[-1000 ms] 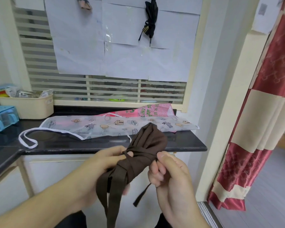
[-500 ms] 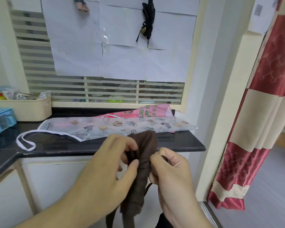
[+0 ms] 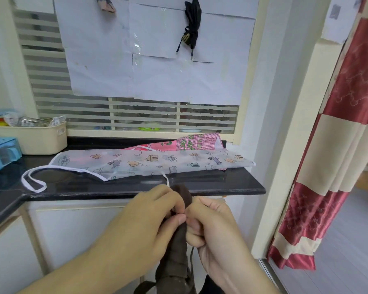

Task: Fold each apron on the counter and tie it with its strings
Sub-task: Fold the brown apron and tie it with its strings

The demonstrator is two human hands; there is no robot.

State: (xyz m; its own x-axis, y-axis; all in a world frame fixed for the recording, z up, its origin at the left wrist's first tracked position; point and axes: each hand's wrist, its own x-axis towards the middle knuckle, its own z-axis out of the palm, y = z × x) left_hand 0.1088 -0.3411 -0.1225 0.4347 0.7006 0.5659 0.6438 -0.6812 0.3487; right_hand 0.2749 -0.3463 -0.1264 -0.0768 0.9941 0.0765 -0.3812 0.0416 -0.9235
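- A rolled brown apron (image 3: pixel 180 247) is held upright in the air in front of the desk's (image 3: pixel 200 185) front edge, clear of the desk surface, with its top end level with that edge.
- The brown apron is gripped by the left hand (image 3: pixel 149 219), whose fingers are curled round the bundle, the thumb pressed against its near side.
- The bundle is pinched from the other side by the right hand (image 3: pixel 210 223), fingers curled, its fingertips meeting those of the left hand.
- A thin brown string (image 3: pixel 191 259) is seen hanging just below the right hand.
- A translucent printed apron (image 3: pixel 153 162) is spread flat along the desk's back half, with a pink checked apron (image 3: pixel 196 143) lying beneath it toward the right end.
- A white strap loop (image 3: pixel 33 181) is laid near the desk's front edge at the left.
- A cream basket (image 3: pixel 36 139) is set at the back left corner.
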